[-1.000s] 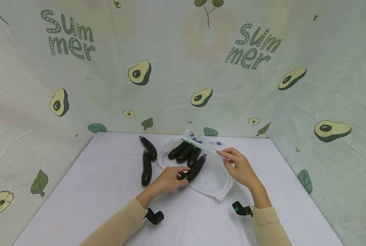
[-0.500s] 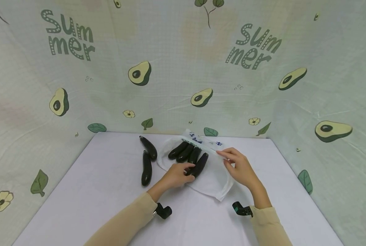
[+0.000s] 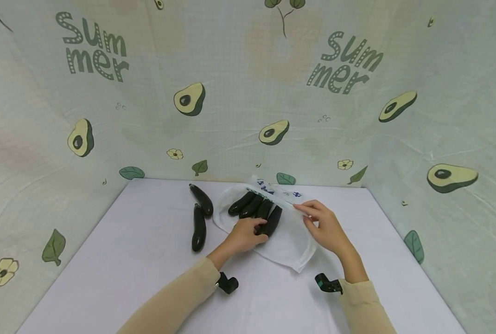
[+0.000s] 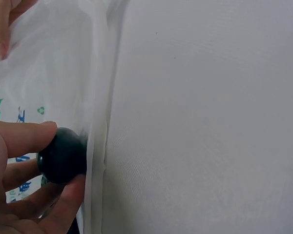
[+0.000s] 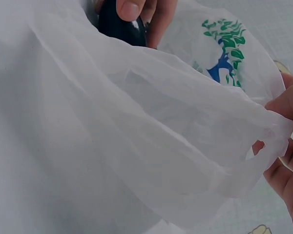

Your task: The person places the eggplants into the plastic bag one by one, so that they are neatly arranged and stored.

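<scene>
My left hand [image 3: 244,235] grips the near end of a dark eggplant [image 3: 274,221] with thumb and fingers; its round end [image 4: 62,156] shows in the left wrist view. That eggplant lies over the mouth of a white plastic bag [image 3: 293,245] with green and blue print. Three more eggplants [image 3: 241,204] lie side by side at the bag, their far ends covered by its raised edge. My right hand [image 3: 325,226] pinches that edge between thumb and fingers; in the right wrist view the plastic [image 5: 185,161] stretches from those fingertips.
Two eggplants lie on the white table [image 3: 148,260] left of the bag: a farther one [image 3: 202,200] and a nearer one [image 3: 199,228], close together. A printed cloth wall [image 3: 231,153] stands behind the table and along both sides.
The left hand has moved forward and to the right with its eggplant, which now lies deeper toward the bag's raised edge. My right hand stays in place holding the bag.
</scene>
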The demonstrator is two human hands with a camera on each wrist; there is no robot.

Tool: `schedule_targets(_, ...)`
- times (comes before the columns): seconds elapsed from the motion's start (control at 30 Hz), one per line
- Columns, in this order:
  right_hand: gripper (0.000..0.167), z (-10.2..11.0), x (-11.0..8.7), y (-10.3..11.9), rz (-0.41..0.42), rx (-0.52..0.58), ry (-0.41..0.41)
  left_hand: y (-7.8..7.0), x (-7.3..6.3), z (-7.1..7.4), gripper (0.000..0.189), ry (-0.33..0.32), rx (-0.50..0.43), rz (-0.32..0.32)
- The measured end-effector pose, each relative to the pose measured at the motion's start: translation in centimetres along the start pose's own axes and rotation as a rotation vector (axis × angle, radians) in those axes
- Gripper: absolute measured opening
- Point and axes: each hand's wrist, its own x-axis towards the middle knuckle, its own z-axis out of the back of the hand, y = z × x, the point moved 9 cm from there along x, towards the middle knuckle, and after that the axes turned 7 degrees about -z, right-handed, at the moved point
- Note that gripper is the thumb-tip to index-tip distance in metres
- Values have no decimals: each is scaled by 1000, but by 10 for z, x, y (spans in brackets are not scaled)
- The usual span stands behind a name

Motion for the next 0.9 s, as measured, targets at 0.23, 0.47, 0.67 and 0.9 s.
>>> schedule_targets(0.23, 45, 0, -1, 0, 3, 2, 2, -2, 3, -1, 48, -57, 20, -1)
schedule_targets(0.47, 43, 0, -1, 0, 6, -9, -3, -3, 9, -3, 48, -129, 0, -4)
schedule_targets(0.67, 43, 0, -1, -2, -5, -11, 0, -1, 11, -5, 47, -180, 0, 1)
schedule_targets(0.9, 45, -1, -1, -3, -2, -2, 6, 1, 9, -5, 49, -175, -7, 8)
